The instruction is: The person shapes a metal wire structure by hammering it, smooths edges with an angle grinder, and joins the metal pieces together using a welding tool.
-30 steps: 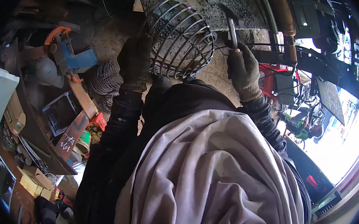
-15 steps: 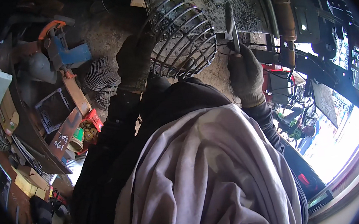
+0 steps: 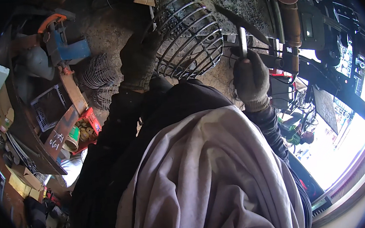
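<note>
A curved cage of bent metal rods (image 3: 191, 36) hangs at the edge of the soot-dark workbench (image 3: 249, 12), its ribs bowed toward my body. Closed around its left side is my left hand (image 3: 141, 59), in a dark, dirty work glove; the fingers are partly lost in shadow. To the right of the cage, my right hand (image 3: 251, 78), also gloved, grips the pale metal handle of a chipping hammer (image 3: 244, 25). The hammer's long, dark, tapering head lies slantwise over the bench edge, apart from the cage.
An angle grinder (image 3: 292, 21) with a round disc stands right of the bench. Stacked wire rings (image 3: 98, 73) lie on the floor at left, near a blue clamp-like fixture (image 3: 72, 49) and a red crate (image 3: 90, 127). Another person (image 3: 297, 135) is at far right.
The hammer has turned in my right hand's grip, so its head now shows lengthwise across the handle. The cage has shifted slightly, still in my left hand.
</note>
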A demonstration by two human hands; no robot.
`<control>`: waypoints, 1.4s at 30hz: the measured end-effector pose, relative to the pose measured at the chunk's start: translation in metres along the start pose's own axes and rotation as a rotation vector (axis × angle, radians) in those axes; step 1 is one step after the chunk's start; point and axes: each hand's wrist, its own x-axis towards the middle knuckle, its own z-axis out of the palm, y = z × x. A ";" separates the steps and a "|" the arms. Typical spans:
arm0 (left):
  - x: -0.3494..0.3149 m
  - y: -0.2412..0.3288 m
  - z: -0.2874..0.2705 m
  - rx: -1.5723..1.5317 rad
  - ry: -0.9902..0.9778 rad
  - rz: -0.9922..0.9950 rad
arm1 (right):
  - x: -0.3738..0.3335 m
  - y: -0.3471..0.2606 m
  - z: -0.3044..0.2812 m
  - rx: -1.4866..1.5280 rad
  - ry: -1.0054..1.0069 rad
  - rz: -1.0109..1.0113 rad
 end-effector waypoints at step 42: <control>-0.003 -0.005 0.003 0.057 -0.016 0.058 | 0.007 -0.002 0.005 0.174 0.019 0.056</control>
